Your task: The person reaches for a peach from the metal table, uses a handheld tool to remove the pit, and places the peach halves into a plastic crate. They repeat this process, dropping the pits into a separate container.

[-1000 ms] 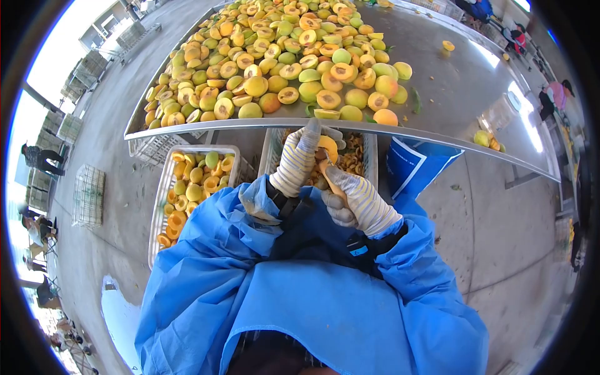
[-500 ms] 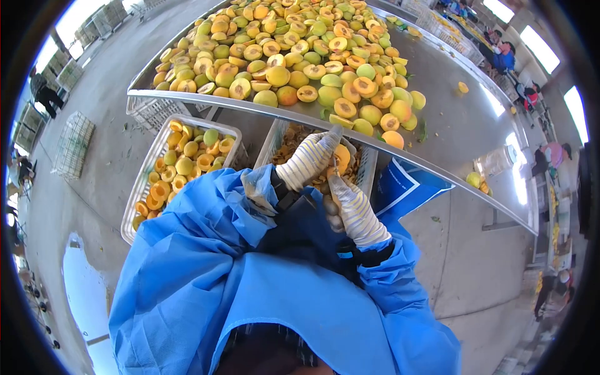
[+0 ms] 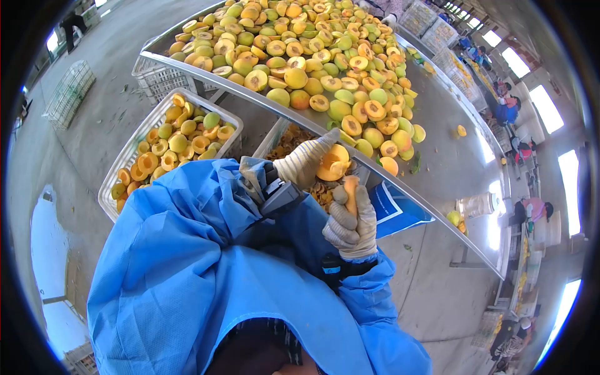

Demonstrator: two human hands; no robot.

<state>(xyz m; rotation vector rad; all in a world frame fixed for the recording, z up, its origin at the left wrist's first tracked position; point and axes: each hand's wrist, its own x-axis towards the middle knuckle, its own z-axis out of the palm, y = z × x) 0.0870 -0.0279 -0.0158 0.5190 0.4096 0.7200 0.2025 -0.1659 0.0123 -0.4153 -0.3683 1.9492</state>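
Note:
Striped work gloves cover both of my hands. My left hand (image 3: 306, 161) grips an opened apricot (image 3: 334, 162), its orange inside facing up, just below the metal table's edge. Close to its lower right, my right hand (image 3: 354, 224) is closed around a tool with an orange-tan handle (image 3: 352, 194); its working end cannot be made out. Beneath my hands stands a crate (image 3: 270, 139) of brownish scraps, partly hidden by my hands and sleeve. Whole and halved apricots (image 3: 300, 78) are heaped on the metal table (image 3: 431, 187).
A white crate (image 3: 111, 178) of pitted apricot halves stands left of my hands. A blue bag (image 3: 400, 209) hangs under the table edge at the right. A clear container (image 3: 478, 205) lies on the table's right part. Other people sit far right.
My hands have moved apart, with my right hand now lower and its tool upright. The apricot in my left hand now shows its open inside. The whole view has turned slightly.

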